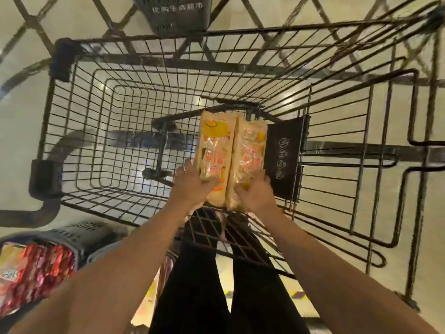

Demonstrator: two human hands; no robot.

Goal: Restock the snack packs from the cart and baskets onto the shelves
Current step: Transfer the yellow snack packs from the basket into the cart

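The left hand [190, 183] is curled round the near end of a long yellow-and-orange plastic snack pack [215, 150]. Its fingers lie on the pack's left side and its thumb goes across the front. The right hand [255, 192] grips the near end of a second pale orange plastic snack pack [249, 155] the same way. The two packs are side by side and touching, held up inside the black wire shopping cart [101, 131].

The packs have red writing on them, but it is too blurry to read. A picture of yellow fruit is at the top of the left pack.

The black plastic flap [284, 155] just beside the right pack has four small round signs. A grey plastic basket [178, 15] past the cart has pale writing that I cannot read. Another dark basket [79, 237] at the lower left holds shiny red packs [36, 273].
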